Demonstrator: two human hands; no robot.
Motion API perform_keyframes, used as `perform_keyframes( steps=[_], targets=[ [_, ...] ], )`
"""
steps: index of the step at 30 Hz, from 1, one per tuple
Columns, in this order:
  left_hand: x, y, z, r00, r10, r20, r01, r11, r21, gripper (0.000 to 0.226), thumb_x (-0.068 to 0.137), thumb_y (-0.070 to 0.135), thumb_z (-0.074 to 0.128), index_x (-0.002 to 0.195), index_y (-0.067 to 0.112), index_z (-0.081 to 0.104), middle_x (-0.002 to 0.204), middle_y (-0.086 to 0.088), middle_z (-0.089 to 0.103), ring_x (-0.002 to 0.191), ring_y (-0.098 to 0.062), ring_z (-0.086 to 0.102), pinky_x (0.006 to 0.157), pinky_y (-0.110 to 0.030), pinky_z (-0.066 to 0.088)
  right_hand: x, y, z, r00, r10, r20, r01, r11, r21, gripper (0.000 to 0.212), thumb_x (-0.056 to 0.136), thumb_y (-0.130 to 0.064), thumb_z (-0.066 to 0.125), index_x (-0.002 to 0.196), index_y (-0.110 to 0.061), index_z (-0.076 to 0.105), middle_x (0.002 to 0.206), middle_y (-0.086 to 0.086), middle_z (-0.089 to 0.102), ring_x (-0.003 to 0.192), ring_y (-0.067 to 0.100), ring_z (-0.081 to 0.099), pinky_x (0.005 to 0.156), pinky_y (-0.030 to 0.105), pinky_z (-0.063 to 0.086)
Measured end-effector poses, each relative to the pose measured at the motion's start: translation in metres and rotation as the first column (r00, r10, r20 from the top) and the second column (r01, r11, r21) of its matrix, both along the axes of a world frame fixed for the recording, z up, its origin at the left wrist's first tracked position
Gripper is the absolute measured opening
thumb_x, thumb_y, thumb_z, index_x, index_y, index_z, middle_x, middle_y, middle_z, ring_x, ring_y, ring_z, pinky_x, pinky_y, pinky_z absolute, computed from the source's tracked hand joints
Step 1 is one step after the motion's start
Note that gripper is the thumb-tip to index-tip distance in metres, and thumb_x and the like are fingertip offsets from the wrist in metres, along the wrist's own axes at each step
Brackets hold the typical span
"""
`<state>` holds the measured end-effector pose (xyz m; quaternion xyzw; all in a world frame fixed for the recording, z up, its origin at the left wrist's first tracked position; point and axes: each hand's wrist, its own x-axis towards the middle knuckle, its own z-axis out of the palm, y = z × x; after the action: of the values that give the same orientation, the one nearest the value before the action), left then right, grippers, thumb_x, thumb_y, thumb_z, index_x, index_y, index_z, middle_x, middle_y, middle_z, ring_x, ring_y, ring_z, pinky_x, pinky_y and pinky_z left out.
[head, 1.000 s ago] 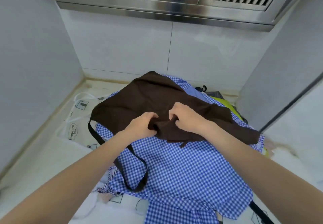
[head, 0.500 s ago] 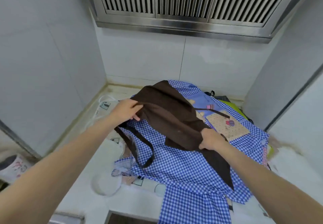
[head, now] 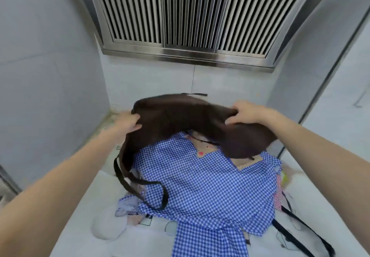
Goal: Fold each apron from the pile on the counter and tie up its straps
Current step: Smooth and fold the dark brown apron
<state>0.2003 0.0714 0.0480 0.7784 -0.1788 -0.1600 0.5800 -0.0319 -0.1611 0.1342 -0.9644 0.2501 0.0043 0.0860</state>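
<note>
Brown apron: held in the air above the pile, spread between both hands. Judged purpose: lifted off the heap and stretched wide so the cloth can be opened flat before its first fold. It sags in the middle and bulges low on the right, so it is not yet taut or squared. Edges are blurred.

Left hand: grip clamped on the apron's left edge, fingers curled into the cloth, forearm reaching forward and up from the lower left.

Right hand: grip on the apron's upper right part, fingers bent down over the cloth and bunching it; whether the thumb is under the cloth cannot be told. Forearm enters from the lower right. The two hands are well apart, roughly level.

Dark strap: hangs from the apron's left side below the left hand and loops down onto the pile. Untied; judged to be left dangling until folding is done.

Blue checked apron: lies spread on the desk directly under the brown one, topmost of the remaining pile, unfolded.

Patterned cloth: beige with red marks, showing just beyond the checked apron, partly hidden by the brown one.

Black strap: lies on the desk at lower right.

Desk: pale surface carrying the pile, set in a tiled recess.

Metal vent grille: overhead, behind the hands.
</note>
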Motion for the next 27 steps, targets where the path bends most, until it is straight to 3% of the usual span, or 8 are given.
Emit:
perform_keyframes(
  steps=[2,4,5,8,13,19,24,27],
  targets=[
    [-0.016,0.017,-0.017,0.956,-0.235,-0.174,0.238,0.971,-0.003,0.018,0.09,0.013,0.06,0.096,-0.004,0.059,0.101,-0.02,0.056,0.093,-0.025,0.059,0.059,-0.018,0.051,-0.016,0.005,-0.038,0.962,0.069,-0.264,-0.036,0.991,0.131,0.03,0.081,-0.026,0.072,0.098,-0.002,0.067,0.085,0.002,0.057,0.085,0.019,0.054,0.064,0.026,0.037],
    [-0.012,0.023,-0.044,0.816,-0.57,0.098,0.471,0.753,0.459,0.037,0.06,0.029,0.087,0.072,0.0,0.067,0.069,-0.017,0.062,0.067,-0.023,0.067,0.047,-0.018,0.044,-0.028,0.006,-0.075,0.916,0.093,-0.391,-0.033,0.987,0.157,0.029,0.076,-0.024,0.076,0.098,-0.006,0.069,0.081,-0.001,0.061,0.085,0.018,0.056,0.066,0.023,0.039],
    [-0.017,0.026,-0.053,0.796,-0.605,-0.003,0.495,0.648,0.579,0.033,0.059,0.026,0.088,0.066,0.002,0.066,0.061,-0.011,0.059,0.066,-0.025,0.068,0.046,-0.018,0.041,-0.032,0.005,-0.092,0.89,0.079,-0.449,-0.02,0.991,0.135,0.033,0.075,-0.023,0.077,0.103,-0.008,0.068,0.09,-0.001,0.063,0.09,0.018,0.058,0.07,0.023,0.04],
    [-0.036,0.044,-0.09,0.784,-0.613,-0.1,0.407,0.386,0.828,0.023,0.093,0.017,0.052,0.096,-0.004,0.062,0.099,-0.015,0.064,0.099,-0.029,0.06,0.072,-0.024,0.041,-0.042,0.006,-0.138,0.804,0.045,-0.593,0.012,0.996,0.092,0.045,0.074,-0.017,0.077,0.114,-0.007,0.06,0.111,0.008,0.055,0.095,0.021,0.055,0.077,0.026,0.043],
    [-0.056,0.046,-0.144,0.653,-0.73,-0.202,0.34,0.044,0.939,0.038,0.084,0.037,0.061,0.121,0.028,0.058,0.121,-0.002,0.051,0.114,-0.024,0.035,0.096,-0.032,0.034,-0.046,0.011,-0.176,0.697,0.078,-0.713,0.034,0.989,0.142,0.056,0.077,-0.016,0.074,0.127,-0.004,0.051,0.109,0.008,0.047,0.094,0.02,0.05,0.074,0.024,0.041],
    [-0.064,0.036,-0.152,0.643,-0.672,-0.367,0.622,0.179,0.762,0.013,0.085,0.027,0.065,0.078,0.016,0.061,0.072,0.007,0.051,0.071,-0.008,0.049,0.063,-0.015,0.036,-0.035,-0.008,-0.175,0.726,0.043,-0.687,0.086,0.985,0.152,0.054,0.08,-0.016,0.071,0.128,-0.003,0.05,0.119,0.009,0.053,0.097,0.018,0.049,0.069,0.024,0.04],
    [-0.033,0.029,-0.113,0.546,-0.521,-0.657,0.793,0.574,0.204,0.016,0.088,0.018,0.064,0.077,0.018,0.053,0.07,0.001,0.056,0.061,-0.008,0.05,0.061,-0.016,0.043,-0.031,-0.031,-0.172,0.704,-0.078,-0.706,0.147,0.988,0.038,0.062,0.079,-0.018,0.072,0.133,-0.003,0.045,0.133,0.011,0.051,0.119,0.026,0.053,0.088,0.025,0.045],
    [-0.011,0.009,-0.102,0.788,-0.437,-0.433,0.575,0.774,0.265,0.01,0.078,0.026,0.072,0.077,0.02,0.063,0.089,-0.006,0.063,0.083,-0.018,0.058,0.074,-0.025,0.041,-0.027,-0.045,-0.176,0.783,-0.206,-0.587,0.219,0.974,-0.05,0.044,0.083,-0.014,0.065,0.123,-0.006,0.049,0.128,0.013,0.052,0.114,0.03,0.055,0.094,0.033,0.047]
  ],
)
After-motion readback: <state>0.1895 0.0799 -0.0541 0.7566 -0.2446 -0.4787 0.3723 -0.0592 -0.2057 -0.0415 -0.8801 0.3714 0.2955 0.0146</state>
